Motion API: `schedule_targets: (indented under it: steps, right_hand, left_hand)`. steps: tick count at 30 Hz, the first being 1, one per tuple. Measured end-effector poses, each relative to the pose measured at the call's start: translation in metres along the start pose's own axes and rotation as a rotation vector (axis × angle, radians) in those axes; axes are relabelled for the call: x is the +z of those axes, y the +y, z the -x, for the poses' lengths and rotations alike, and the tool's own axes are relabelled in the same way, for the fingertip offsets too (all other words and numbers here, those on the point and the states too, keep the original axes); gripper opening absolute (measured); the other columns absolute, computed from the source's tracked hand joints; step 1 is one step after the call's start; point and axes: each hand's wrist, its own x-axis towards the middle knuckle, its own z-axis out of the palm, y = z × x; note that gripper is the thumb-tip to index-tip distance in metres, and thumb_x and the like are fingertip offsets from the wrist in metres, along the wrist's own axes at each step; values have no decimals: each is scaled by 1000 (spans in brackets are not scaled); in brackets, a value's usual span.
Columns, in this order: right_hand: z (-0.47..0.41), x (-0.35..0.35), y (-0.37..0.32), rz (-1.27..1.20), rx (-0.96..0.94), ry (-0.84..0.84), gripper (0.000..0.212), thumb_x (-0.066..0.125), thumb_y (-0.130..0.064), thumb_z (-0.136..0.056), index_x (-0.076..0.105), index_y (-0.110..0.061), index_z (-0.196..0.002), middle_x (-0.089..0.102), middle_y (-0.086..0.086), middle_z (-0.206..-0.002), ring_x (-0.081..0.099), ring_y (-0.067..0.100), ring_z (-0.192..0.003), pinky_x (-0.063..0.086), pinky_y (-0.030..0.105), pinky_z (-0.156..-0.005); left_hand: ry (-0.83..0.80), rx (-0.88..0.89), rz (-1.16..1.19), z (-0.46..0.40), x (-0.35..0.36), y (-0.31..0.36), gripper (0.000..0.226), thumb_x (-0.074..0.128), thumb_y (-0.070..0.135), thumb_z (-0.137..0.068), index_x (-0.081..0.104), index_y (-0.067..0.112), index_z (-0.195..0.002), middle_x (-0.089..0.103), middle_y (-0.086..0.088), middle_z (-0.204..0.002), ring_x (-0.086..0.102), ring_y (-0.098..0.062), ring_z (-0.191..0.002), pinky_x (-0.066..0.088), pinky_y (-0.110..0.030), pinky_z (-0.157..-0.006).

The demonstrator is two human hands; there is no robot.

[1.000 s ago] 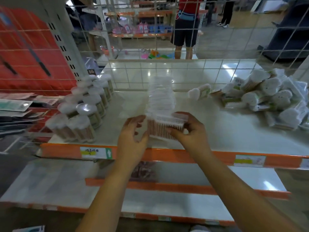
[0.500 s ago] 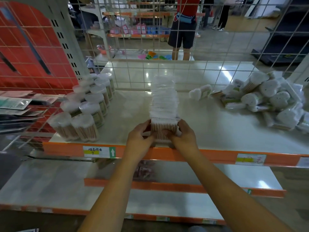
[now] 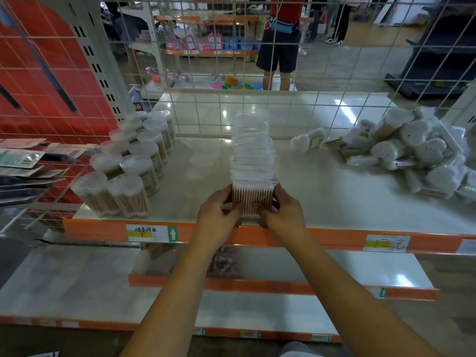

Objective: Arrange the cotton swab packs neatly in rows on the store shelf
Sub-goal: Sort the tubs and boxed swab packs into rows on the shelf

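A straight row of clear square swab boxes (image 3: pixel 251 153) runs from the wire back panel to the front of the white shelf (image 3: pixel 322 191). My left hand (image 3: pixel 219 211) and my right hand (image 3: pixel 282 211) grip the front box (image 3: pixel 252 199) from either side, near the orange shelf edge. It stands upright, brown sticks visible. Two rows of round heart-shaped packs (image 3: pixel 128 166) stand at the shelf's left. A loose heap of packs (image 3: pixel 409 148) lies at the right, with one pack (image 3: pixel 307 140) lying apart.
A wire grid (image 3: pixel 257 81) closes the shelf's back. Lower shelves (image 3: pixel 257 284) with orange edges jut out below. Flat carded goods (image 3: pixel 23 161) hang on the red panel at left. A person (image 3: pixel 280 39) stands in the aisle behind.
The front box, held crosswise a second ago, now stands square in line with the row. Both hands have closed in on its sides.
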Motion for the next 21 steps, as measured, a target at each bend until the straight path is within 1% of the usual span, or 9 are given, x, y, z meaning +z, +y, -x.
schedule_targets:
  steps: [1,2,4,6,9,11,15,18,21]
  right_hand:
    - [0,0,0,18,-15,7,54,66,-10,-81,45,-19,-130,63,-4,-98,62,13,-92,52,22,-77]
    - [0,0,0,41,-29,9,66,65,-10,-81,35,-21,-139,62,-2,-110,58,13,-102,47,21,-83]
    - [1,-1,0,74,-41,-2,86,64,-9,-82,10,-23,-147,52,1,-129,49,15,-116,34,9,-82]
    - [1,-3,0,74,-61,1,92,65,-8,-82,2,-24,-147,40,1,-143,41,16,-127,28,6,-85]
    - [0,-9,2,74,-125,55,87,67,-15,-82,11,-24,-147,32,0,-148,33,15,-134,31,20,-101]
    - [1,-15,0,87,-146,76,78,66,-20,-83,18,-22,-145,33,0,-147,33,14,-133,31,25,-103]
    - [1,-34,-1,135,-191,53,65,63,-21,-85,31,-19,-141,39,0,-142,37,12,-129,30,20,-99]
    - [0,-54,5,142,-184,46,59,61,-18,-86,36,-20,-139,43,0,-139,40,12,-127,29,17,-99]
    - [1,-80,16,125,-171,71,55,61,-14,-86,40,-19,-137,48,0,-135,43,11,-123,28,12,-95]
  left_hand:
    - [-14,-6,5,0,0,1,41,60,12,-87,54,19,-127,59,5,-113,56,-11,-107,45,-27,-94]
    - [-26,-8,9,0,-1,2,40,60,13,-87,54,20,-126,60,3,-115,56,-12,-108,46,-31,-95]
    - [-23,-3,-15,-2,-3,7,42,61,18,-87,52,22,-128,58,2,-121,54,-13,-112,47,-39,-96]
    - [35,0,-97,-5,-9,13,51,62,23,-87,45,21,-135,51,1,-131,48,-13,-119,44,-41,-99]
    - [113,60,-251,-11,-17,28,60,60,27,-88,34,20,-142,40,-3,-142,39,-18,-129,36,-39,-106]
    - [114,97,-340,-12,-18,40,61,57,28,-89,30,22,-143,35,-3,-146,33,-20,-133,30,-35,-109]
    - [73,188,-415,-9,-3,66,58,55,26,-90,30,21,-143,34,-2,-145,30,-21,-134,28,-31,-107]
    - [40,244,-399,-4,19,86,56,53,26,-91,30,24,-143,32,1,-146,25,-16,-135,22,-22,-105]
    - [8,316,-398,-5,45,104,55,54,25,-91,33,22,-142,34,1,-145,24,-14,-135,17,-16,-99]
